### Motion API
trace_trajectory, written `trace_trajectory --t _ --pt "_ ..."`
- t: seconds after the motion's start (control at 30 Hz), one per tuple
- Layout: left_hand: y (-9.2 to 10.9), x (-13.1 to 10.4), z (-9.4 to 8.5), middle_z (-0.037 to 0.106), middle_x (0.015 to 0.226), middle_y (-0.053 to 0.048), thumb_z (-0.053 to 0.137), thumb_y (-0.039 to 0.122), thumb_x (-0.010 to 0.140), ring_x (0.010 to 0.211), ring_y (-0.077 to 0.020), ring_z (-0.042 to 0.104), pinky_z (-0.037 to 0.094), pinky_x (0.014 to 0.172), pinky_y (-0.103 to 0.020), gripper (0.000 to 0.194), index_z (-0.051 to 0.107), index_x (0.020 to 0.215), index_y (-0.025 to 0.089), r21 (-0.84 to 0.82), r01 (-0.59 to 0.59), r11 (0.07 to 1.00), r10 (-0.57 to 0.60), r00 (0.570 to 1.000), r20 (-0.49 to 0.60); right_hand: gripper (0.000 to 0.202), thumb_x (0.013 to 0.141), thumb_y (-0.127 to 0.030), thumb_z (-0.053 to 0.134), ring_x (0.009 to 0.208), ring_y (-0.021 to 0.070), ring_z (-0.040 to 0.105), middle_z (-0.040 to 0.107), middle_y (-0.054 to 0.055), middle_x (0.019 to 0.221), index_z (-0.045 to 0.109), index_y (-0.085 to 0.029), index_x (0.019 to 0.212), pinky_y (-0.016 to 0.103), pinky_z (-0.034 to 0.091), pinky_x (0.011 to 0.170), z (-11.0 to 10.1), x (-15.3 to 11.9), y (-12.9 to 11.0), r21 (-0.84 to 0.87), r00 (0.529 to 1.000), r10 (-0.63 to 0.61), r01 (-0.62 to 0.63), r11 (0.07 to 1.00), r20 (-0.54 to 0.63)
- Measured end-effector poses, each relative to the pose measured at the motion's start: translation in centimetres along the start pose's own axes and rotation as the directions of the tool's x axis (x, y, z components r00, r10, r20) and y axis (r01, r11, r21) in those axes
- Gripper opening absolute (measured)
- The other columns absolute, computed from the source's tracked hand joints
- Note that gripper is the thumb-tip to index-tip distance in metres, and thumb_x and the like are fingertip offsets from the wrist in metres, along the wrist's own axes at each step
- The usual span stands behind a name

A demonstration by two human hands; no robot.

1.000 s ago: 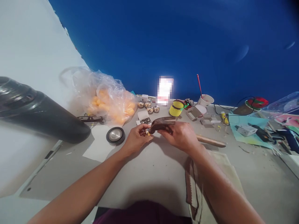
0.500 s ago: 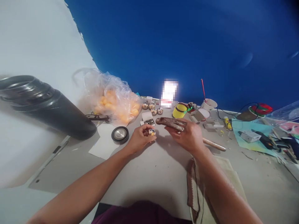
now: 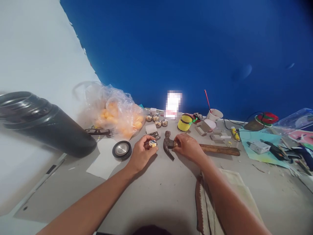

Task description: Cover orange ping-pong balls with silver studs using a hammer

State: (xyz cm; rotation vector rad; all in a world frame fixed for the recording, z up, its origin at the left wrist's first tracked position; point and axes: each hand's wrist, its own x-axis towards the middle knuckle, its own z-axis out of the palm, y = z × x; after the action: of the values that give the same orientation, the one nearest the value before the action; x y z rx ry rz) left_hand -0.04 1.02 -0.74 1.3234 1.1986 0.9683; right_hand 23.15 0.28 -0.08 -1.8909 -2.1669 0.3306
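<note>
My left hand [image 3: 141,151] pinches a small orange ball studded with shiny metal tacks [image 3: 153,144] just above the table. My right hand [image 3: 188,146] grips a claw hammer [image 3: 168,145] by its wooden handle, close to the head. The hammer lies flat, its claw turned toward me and the handle running to the right. Beyond my left hand is a small open box of tacks [image 3: 154,134]. Several more studded balls [image 3: 158,123] sit behind that box.
A clear bag of orange balls [image 3: 114,111], a black lid [image 3: 121,150] and a large dark flask [image 3: 49,124] are on the left. A yellow cup [image 3: 185,123], a white cup with a red stick [image 3: 215,114] and a cloth [image 3: 232,189] are on the right.
My right hand has lowered the hammer from a raised, turned position to lie flat on the table. My left hand still holds the studded ball. The camera has tilted slightly.
</note>
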Motion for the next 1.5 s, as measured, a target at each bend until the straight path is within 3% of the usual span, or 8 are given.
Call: trace_trajectory --t 0.1,0.23,0.43,0.63,0.9,1.1,1.23,1.5 --pt "-0.2 0.1 -0.2 0.058 0.077 0.004 0.07 0.028 0.069 0.063 -0.012 0.052 0.042 0.059 -0.024 0.031 0.059 0.097 0.021 0.04 -0.056 0.998 0.06 0.993 -0.102 0.014 0.08 -0.025 0.072 0.084 0.0186 0.057 0.065 0.004 0.091 0.065 -0.019 0.09 0.028 0.035 0.071 0.0 0.1 0.2 0.033 0.999 -0.028 0.026 0.999 0.032" --pt "-0.5 0.2 -0.6 0.06 0.082 0.003 0.064 0.024 0.07 0.063 -0.0135 0.051 0.043 0.062 -0.027 0.036 0.06 0.106 0.021 0.174 -0.053 0.983 0.079 0.986 -0.146 0.013 0.082 -0.025 0.071 0.088 0.0193 0.057 0.064 0.005 0.093 0.067 -0.017 0.092 0.029 0.037 0.076 -0.2 0.1 0.2 0.036 0.998 -0.055 0.054 0.998 0.029" --pt "-0.2 0.3 -0.8 0.063 0.09 -0.003 0.061 0.021 0.071 0.077 -0.0203 0.059 0.049 0.075 -0.034 0.025 0.066 0.096 0.021 0.419 -0.152 0.895 0.22 0.968 -0.12 0.017 0.088 -0.028 0.066 0.09 0.0203 0.061 0.067 0.006 0.094 0.07 -0.017 0.099 0.03 0.04 0.079 -0.8 -0.3 -0.1 0.073 0.993 -0.115 0.113 0.991 0.015" --pt "-1.4 0.8 -0.7 0.065 0.103 -0.008 0.06 0.02 0.076 0.097 -0.027 0.065 0.051 0.09 -0.04 0.032 0.069 0.107 0.02 0.551 -0.241 0.799 0.313 0.949 -0.038 0.012 0.093 -0.025 0.061 0.089 0.0197 0.063 0.071 0.006 0.092 0.07 -0.018 0.089 0.029 0.042 0.078 -0.7 0.1 0.2 0.11 0.989 -0.054 0.07 0.992 -0.141" --pt "-1.8 0.8 0.1 0.064 0.104 -0.008 0.058 0.018 0.083 0.085 -0.024 0.066 0.051 0.087 -0.039 0.022 0.068 0.102 0.02 0.679 -0.229 0.697 0.287 0.958 0.029 0.018 0.095 -0.023 0.058 0.083 0.0181 0.063 0.072 0.005 0.087 0.07 -0.019 0.083 0.027 0.04 0.073 0.4 0.3 0.4 0.111 0.982 -0.033 0.055 0.992 -0.188" --pt "-1.9 0.6 0.1 0.063 0.104 -0.008 0.058 0.017 0.083 0.09 -0.0246 0.066 0.051 0.088 -0.038 0.022 0.066 0.103 0.02 0.695 -0.253 0.673 0.313 0.949 0.043 0.02 0.1 -0.027 0.056 0.09 0.019 0.064 0.071 0.006 0.093 0.073 -0.02 0.091 0.028 0.041 0.076 -0.3 1.6 -2.5 0.037 0.962 -0.15 0.163 0.986 -0.228" --pt "-2.1 0.5 0.1 0.063 0.106 -0.008 0.058 0.015 0.082 0.088 -0.0236 0.065 0.051 0.088 -0.038 0.026 0.065 0.107 0.02 0.688 -0.26 0.678 0.319 0.947 0.043 0.022 0.1 -0.027 0.056 0.097 0.0235 0.065 0.072 0.01 0.1 0.077 -0.02 0.096 0.031 0.043 0.074 -0.6 3.5 -5.1 -0.125 0.969 -0.215 0.2 0.972 -0.121" --pt "-1.9 0.4 0.1 0.064 0.105 -0.009 0.058 0.016 0.084 0.096 -0.0261 0.066 0.052 0.089 -0.04 0.026 0.065 0.108 0.019 0.703 -0.269 0.658 0.297 0.951 0.086 0.024 0.099 -0.031 0.056 0.105 0.0259 0.067 0.071 0.013 0.112 0.078 -0.02 0.102 0.03 0.05 0.08 0.8 5.4 -6.5 -0.221 0.996 -0.078 0.083 0.972 0.031"
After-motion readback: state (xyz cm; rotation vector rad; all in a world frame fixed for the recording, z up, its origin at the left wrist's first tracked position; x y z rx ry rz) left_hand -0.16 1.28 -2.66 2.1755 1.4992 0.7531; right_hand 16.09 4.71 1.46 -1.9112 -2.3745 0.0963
